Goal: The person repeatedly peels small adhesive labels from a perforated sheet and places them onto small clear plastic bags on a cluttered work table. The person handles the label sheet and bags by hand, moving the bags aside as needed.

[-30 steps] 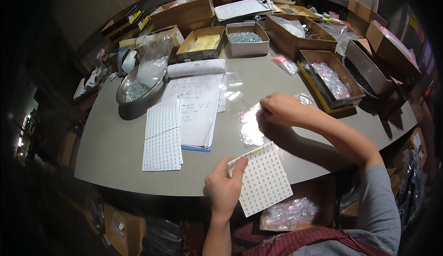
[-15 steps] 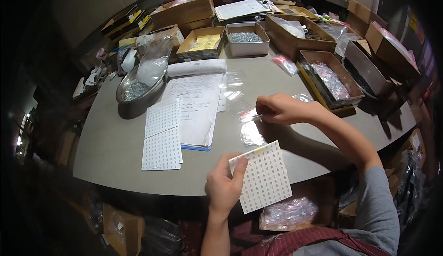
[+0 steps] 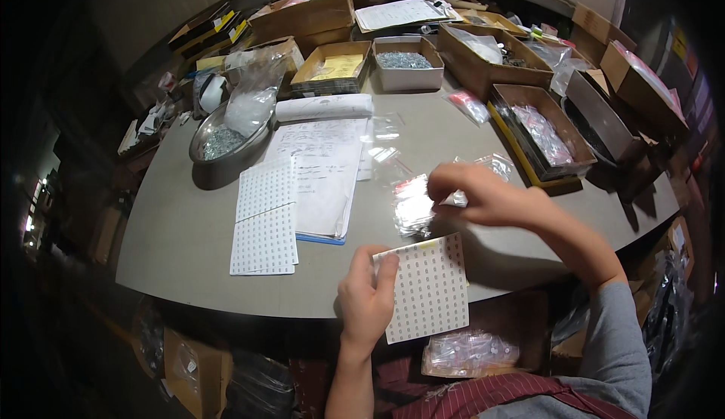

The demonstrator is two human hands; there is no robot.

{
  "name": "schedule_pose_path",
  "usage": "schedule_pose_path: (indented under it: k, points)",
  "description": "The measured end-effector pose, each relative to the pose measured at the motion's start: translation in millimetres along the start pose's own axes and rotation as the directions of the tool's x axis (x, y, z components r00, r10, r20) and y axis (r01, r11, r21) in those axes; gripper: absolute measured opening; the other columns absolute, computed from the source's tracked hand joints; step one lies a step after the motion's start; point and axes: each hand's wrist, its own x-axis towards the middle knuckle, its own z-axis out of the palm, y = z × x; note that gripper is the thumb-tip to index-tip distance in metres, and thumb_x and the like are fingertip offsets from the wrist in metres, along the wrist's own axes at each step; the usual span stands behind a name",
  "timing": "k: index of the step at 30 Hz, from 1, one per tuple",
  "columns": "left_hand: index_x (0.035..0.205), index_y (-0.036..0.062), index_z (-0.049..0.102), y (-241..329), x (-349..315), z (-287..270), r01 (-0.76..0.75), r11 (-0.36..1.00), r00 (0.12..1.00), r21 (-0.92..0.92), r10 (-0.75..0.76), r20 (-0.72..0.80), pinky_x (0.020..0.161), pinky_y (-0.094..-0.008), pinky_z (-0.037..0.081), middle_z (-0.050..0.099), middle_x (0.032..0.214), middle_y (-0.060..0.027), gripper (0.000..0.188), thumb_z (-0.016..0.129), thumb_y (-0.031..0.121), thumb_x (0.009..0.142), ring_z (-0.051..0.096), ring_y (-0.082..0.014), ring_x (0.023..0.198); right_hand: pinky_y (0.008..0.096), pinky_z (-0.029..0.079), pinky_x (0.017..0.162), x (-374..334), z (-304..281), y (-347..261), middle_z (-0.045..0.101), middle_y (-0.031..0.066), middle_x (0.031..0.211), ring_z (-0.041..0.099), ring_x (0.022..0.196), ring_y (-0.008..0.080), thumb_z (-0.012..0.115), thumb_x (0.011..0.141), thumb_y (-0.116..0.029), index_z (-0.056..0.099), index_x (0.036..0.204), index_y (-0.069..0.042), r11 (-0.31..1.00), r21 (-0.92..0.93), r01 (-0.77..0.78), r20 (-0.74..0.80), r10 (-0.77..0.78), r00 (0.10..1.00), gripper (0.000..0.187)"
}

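Observation:
My left hand (image 3: pixel 366 291) grips a sheet of small labels (image 3: pixel 427 287) by its upper left corner, thumb on top, over the table's front edge. The sheet is off-white with rows of printed marks. My right hand (image 3: pixel 487 196) is closed in a pinch just right of a pile of small clear zip bags (image 3: pixel 413 206). Something shiny shows by its fingertips, but I cannot make out what they hold. More clear bags (image 3: pixel 496 164) lie behind the right hand. Further label sheets (image 3: pixel 264 226) overlap a clipboard of handwritten paper (image 3: pixel 332 170) to the left.
A metal bowl (image 3: pixel 198 143) of small metal parts stands at the left. Along the back are a white box of metal parts (image 3: pixel 408 78) and a carton with yellow paper (image 3: pixel 330 83). An open box of filled bags (image 3: pixel 563 151) stands right; another bagged pile (image 3: pixel 468 352) sits below the table edge.
My right hand has moved slightly right and toward me, off the bag pile. The label sheet in my left hand has turned a little more upright.

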Motion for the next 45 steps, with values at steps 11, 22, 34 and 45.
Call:
schedule_pose_path:
  k: [11,22,34,45]
  points:
    - [0.098,0.0034,0.066,6.9,0.5,-0.9,-0.031,0.999,1.000,0.029,0.031,-0.004,0.048,-0.0334,0.034,0.052,0.055,-0.0050,0.016,0.066,0.019,0.099,0.043,-0.0113,0.049,0.0392,0.053,0.076,-16.2,64.7,-48.7,0.059,0.0116,0.095,0.061,0.087,0.0286,0.073,0.076,-0.011,0.061,0.103,-0.003,0.869,-0.441,0.226,-0.090,-0.293,0.952,0.031]
    - [0.095,0.0012,0.066,15.3,2.9,2.1,-0.004,0.999,1.000,0.052,0.005,-0.015,0.047,-0.0361,0.031,0.050,0.053,-0.0067,0.020,0.066,0.021,0.100,0.041,-0.0128,0.048,0.0329,0.053,0.074,-29.5,78.4,-49.6,0.058,0.0095,0.095,0.061,0.085,0.0243,0.068,0.075,-0.015,0.063,0.107,0.000,0.752,-0.621,0.222,-0.158,-0.397,0.904,0.036]
    - [0.097,-0.0007,0.067,14.9,2.3,2.9,0.052,0.999,0.999,-0.004,-0.052,0.004,0.049,-0.0331,0.036,0.060,0.058,-0.0083,0.024,0.068,0.023,0.100,0.046,-0.0105,0.052,0.0337,0.054,0.066,-40.0,66.6,-43.7,0.060,0.0087,0.090,0.064,0.079,0.0228,0.071,0.077,-0.008,0.065,0.099,-0.004,0.780,-0.532,0.329,-0.135,-0.462,0.877,0.023]
    - [0.103,-0.0063,0.070,18.3,1.9,0.7,0.042,0.999,0.999,0.031,-0.042,0.026,0.058,-0.0244,0.043,0.068,0.070,-0.0033,0.022,0.062,0.015,0.102,0.056,-0.0046,0.065,0.0438,0.053,0.074,30.6,0.5,27.6,0.070,0.0189,0.087,0.068,0.081,0.0347,0.072,0.086,-0.020,0.068,0.097,0.000,0.974,-0.142,-0.176,0.119,0.194,0.974,0.024]
